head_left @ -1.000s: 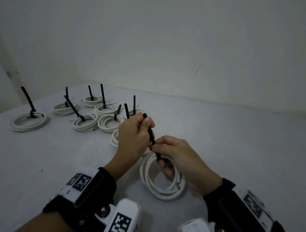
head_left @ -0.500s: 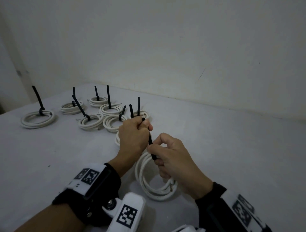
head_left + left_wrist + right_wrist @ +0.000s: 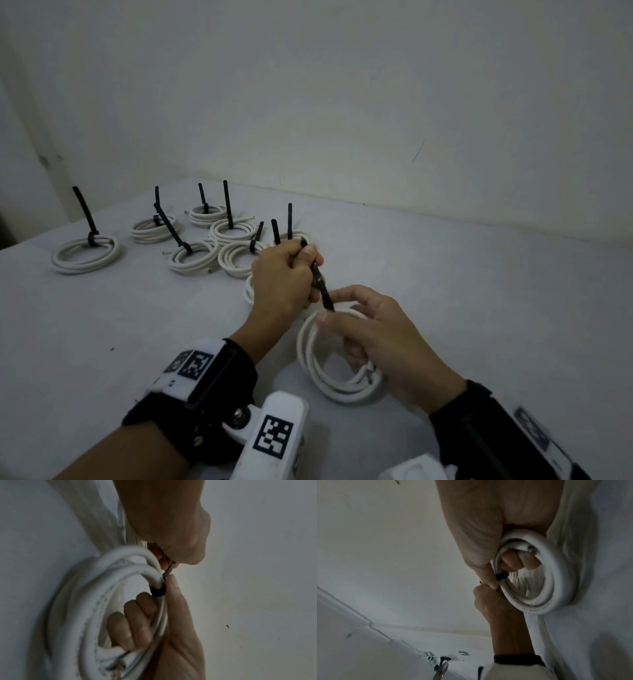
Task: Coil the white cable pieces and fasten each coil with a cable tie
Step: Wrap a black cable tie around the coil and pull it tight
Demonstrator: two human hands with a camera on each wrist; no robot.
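White cable coil (image 3: 337, 370) sits low over the grey table (image 3: 496, 308), gripped by the right hand (image 3: 383, 346) (fingers hooked through its centre, thumb pressing the strands). The left hand (image 3: 286, 277) pinches the black cable tie (image 3: 320, 281) looped round the coil. Tied coils (image 3: 191, 255) lie beyond.

Table (image 3: 102, 342) fills the lower frame; wall (image 3: 342, 85) stands behind it across the top. Tied coils (image 3: 191, 255) lie grouped at upper left on the table, one coil (image 3: 85, 255) apart at far left of the group, ties upright or tilted. Left hand (image 3: 281, 277) sits at centre, in front of the group's right end. Right hand (image 3: 383, 339) lies just right and below it. Between them a tie (image 3: 320, 279) slants up-left. Held coil (image 3: 329, 370) is at lower centre, beneath the right hand.
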